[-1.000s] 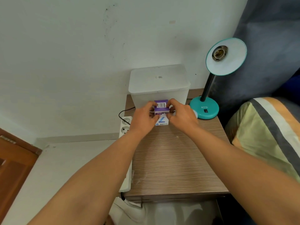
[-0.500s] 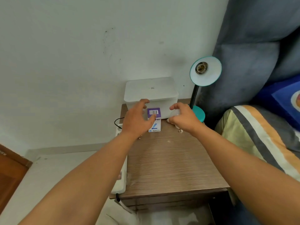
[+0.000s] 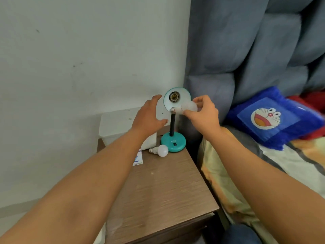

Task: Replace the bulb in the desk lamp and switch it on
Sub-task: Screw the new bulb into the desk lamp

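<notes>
While your right hand [image 3: 202, 114] is pinching the new bulb [image 3: 186, 108] by its white globe, the empty socket [image 3: 173, 96] is sitting just up and to the left of the bulb's metal screw cap, close but not yet touching. The bulb is lying nearly level, its long axis running left to right with the cap pointing left, whereas the socket is facing toward you out of the teal shade [image 3: 177, 97]. So the cap is aiming across the socket mouth, not into it; you will likely need to be swinging the cap away from you, toward the far wall, before it can be threading in. Your right hand is plainly the nearer one to the socket: wrist raised, thumb under the globe and fingers curled over the top, clamped on the glass.

Your left hand [image 3: 149, 117] is hovering just left of the shade with fingers spread apart and holding nothing, palm turned toward the lamp as if getting ready to steady the shade.

Down on the table [image 3: 158, 191], another bulb [image 3: 161, 150] is lying on its side just beside the lamp base [image 3: 173, 142], and the box [image 3: 138, 158] is lying flat, left of it, partly hidden by your left forearm. Judging from this, fitting is barely starting, and switching on is coming afterwards.
</notes>
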